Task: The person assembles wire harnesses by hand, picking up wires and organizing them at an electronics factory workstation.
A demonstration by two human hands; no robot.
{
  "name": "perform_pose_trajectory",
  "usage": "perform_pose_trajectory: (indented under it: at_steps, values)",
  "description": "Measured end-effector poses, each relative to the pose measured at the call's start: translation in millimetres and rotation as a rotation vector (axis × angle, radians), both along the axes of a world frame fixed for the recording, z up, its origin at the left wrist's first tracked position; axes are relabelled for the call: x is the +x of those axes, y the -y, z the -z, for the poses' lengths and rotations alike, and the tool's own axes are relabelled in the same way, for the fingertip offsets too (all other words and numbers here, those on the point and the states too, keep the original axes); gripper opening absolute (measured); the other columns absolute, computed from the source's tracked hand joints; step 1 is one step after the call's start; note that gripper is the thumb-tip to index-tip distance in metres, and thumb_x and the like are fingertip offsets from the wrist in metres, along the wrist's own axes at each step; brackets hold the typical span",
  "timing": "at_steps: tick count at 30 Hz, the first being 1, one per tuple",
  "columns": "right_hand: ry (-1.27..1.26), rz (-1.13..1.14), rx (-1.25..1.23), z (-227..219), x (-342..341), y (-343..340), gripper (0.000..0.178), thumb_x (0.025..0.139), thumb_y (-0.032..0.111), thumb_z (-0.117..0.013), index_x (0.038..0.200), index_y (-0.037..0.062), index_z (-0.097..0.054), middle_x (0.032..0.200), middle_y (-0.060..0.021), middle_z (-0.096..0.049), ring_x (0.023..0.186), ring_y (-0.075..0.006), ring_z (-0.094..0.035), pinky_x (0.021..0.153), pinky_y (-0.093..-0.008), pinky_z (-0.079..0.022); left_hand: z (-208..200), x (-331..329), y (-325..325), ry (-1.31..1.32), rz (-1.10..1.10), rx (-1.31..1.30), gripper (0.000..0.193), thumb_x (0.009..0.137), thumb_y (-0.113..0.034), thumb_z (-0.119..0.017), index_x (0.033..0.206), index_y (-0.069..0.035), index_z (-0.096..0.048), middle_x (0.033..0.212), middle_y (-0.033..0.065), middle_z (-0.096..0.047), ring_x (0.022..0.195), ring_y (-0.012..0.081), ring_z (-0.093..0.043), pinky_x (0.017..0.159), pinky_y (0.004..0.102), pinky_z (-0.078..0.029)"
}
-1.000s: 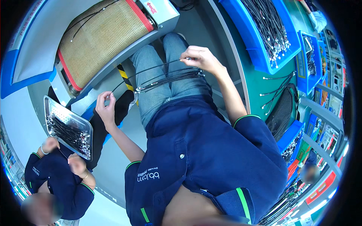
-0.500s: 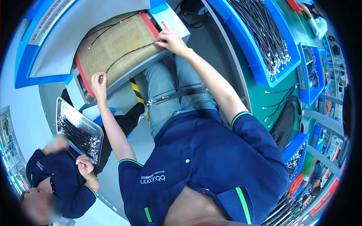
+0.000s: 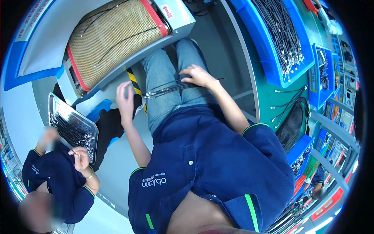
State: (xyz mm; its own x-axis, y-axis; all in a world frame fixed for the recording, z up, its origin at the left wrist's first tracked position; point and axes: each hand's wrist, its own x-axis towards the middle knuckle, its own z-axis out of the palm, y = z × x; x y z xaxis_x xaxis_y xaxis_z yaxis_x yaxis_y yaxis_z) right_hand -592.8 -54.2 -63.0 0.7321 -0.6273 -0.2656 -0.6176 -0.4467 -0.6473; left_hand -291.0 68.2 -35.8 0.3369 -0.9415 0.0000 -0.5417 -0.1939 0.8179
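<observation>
A bundle of thin black cables [image 3: 165,92] with small pale connectors lies across my lap. My right hand [image 3: 198,76] is at the bundle's upper side, its fingers curved and apart, the thumb touching or very near the cables. To the left of the bundle my left hand [image 3: 125,102] hangs in the air, fingers raised and parted, holding nothing. Ahead, a tan mesh conveyor belt [image 3: 113,37] with red edges carries several black cables. The nearest one, a long black cable [image 3: 124,41], lies slantwise on the mesh, apart from both hands.
A blue bin [image 3: 269,74] full of black cables stands on the green table [image 3: 269,93] at right, near loose cables and a black mesh bag [image 3: 292,128]. At left, a co-worker [image 3: 66,175] handles cables over a metal tray [image 3: 91,126]. A grey-and-blue hood [image 3: 43,50] flanks the belt.
Both hands have left the long cable, which stays on the belt. My right hand has come back to the bundle on my lap; my left has drawn back toward me and opened.
</observation>
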Motion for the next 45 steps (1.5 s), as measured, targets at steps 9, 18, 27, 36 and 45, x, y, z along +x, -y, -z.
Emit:
perform_pose_trajectory:
  at_steps: [9,18,27,36,45]
  values:
    - [0.119,0.078,0.119,21,-15,-14,0.016,0.083,0.019,-0.064,0.091,0.0057,-0.068,0.091,-0.0100,-0.066,0.093,-0.0291,-0.061,0.084,-0.0373,-0.047,36,-55,-25,-0.031,0.235,0.196,0.028,0.092,-0.013,-0.055,0.119,-0.006,-0.055,0.120,0.0135,-0.051,0.112,0.0301,-0.050,0.093,0.0368,-0.042]
    - [0.181,0.078,0.157,-24,-33,-4,0.021,0.081,0.018,-0.066,0.100,0.0076,-0.067,0.094,-0.0109,-0.066,0.089,-0.0280,-0.063,0.079,-0.0366,-0.050,24,-49,-24,0.072,0.302,0.270,0.019,0.093,-0.010,-0.049,0.106,-0.003,-0.060,0.094,0.0151,-0.056,0.093,0.0312,-0.054,0.082,0.0395,-0.043]
    - [0.069,-0.041,-0.192,-74,-55,23,0.015,0.079,0.018,-0.066,0.090,0.0090,-0.068,0.085,-0.0068,-0.066,0.084,-0.0257,-0.063,0.078,-0.0356,-0.049,-21,-51,-18,0.062,0.270,0.487,0.023,0.091,-0.007,-0.049,0.111,-0.008,-0.061,0.096,0.0170,-0.061,0.087,0.0353,-0.059,0.076,0.0406,-0.047]
    - [0.221,-0.113,-0.097,-84,-7,1,0.015,0.081,0.018,-0.065,0.092,0.0091,-0.070,0.086,-0.0051,-0.064,0.081,-0.0245,-0.064,0.073,-0.0344,-0.052,-48,-94,1,-0.142,0.381,0.334,0.022,0.093,-0.009,-0.050,0.111,-0.001,-0.061,0.082,0.0126,-0.059,0.069,0.0186,-0.056,0.066,0.0320,-0.045]
    - [0.411,-0.158,-0.117,-79,5,-6,0.013,0.082,0.016,-0.064,0.092,0.0087,-0.069,0.088,-0.0029,-0.065,0.082,-0.0213,-0.063,0.070,-0.0328,-0.052,-54,-99,17,-0.278,0.376,0.314,0.019,0.093,-0.010,-0.053,0.104,0.002,-0.063,0.080,0.0098,-0.063,0.066,0.0148,-0.059,0.061,0.0269,-0.047]
